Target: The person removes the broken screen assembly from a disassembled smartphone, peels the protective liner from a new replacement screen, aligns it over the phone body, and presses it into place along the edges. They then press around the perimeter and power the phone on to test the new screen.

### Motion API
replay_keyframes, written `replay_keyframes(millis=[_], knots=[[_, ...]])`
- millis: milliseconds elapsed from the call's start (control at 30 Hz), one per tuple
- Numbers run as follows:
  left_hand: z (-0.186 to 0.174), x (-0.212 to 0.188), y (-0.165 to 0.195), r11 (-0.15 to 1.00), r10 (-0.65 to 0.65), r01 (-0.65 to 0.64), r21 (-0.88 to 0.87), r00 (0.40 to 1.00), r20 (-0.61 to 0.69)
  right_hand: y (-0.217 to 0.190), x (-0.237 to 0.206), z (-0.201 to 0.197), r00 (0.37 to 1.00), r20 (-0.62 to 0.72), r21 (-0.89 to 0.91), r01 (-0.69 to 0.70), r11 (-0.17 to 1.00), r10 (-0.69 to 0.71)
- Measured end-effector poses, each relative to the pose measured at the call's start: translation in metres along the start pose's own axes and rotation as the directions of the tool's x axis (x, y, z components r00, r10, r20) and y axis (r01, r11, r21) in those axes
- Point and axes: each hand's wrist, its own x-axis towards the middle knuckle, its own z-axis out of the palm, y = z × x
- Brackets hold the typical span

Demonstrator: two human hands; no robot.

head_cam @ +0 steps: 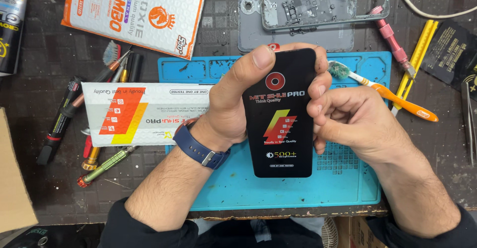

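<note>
A black phone screen panel (281, 129) with a printed protective film stands lengthwise over the blue silicone work mat (298, 188). My left hand (233, 99) grips its left edge, thumb at the top corner; a blue watch (198, 146) sits on that wrist. My right hand (350, 119) pinches the panel's right edge with curled fingers. A grey phone frame (323, 4) with exposed internals lies above the mat, on a grey back cover (248, 34).
A white and orange box (134, 114) lies left of the mat, a larger white box (139, 9) above it. Screwdrivers (99, 166) and pens lie at the left. An orange toothbrush (392, 96), a pink tool (392, 39), and yellow tweezers (420, 44) lie to the right.
</note>
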Motion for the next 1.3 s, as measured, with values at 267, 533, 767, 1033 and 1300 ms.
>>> replay_keyframes(millis=[267, 533, 767, 1033, 1300], knots=[[0.0004, -0.0013, -0.0012, 0.999, 0.023, -0.023, 0.026, 1.000, -0.017, 0.0015, -0.0001, -0.0016, 0.999, 0.043, 0.012, 0.033, 0.999, -0.033], [0.0003, -0.0006, -0.0004, 1.000, 0.020, -0.019, 0.024, 1.000, -0.012, 0.0007, 0.0005, -0.0016, 1.000, 0.020, -0.018, 0.017, 1.000, -0.016], [-0.0020, -0.0016, -0.0017, 0.999, 0.034, -0.034, 0.031, 0.999, -0.003, 0.0023, 0.0004, -0.0022, 0.999, 0.030, -0.004, 0.019, 1.000, -0.019], [-0.0005, -0.0005, -0.0009, 1.000, 0.009, -0.009, -0.002, 1.000, -0.004, 0.0021, 0.0004, -0.0025, 0.999, 0.044, 0.008, 0.026, 1.000, -0.026], [0.0003, 0.0001, -0.0004, 1.000, 0.017, -0.017, 0.007, 1.000, 0.003, 0.0019, 0.0006, -0.0012, 1.000, 0.011, -0.019, 0.012, 1.000, -0.011]])
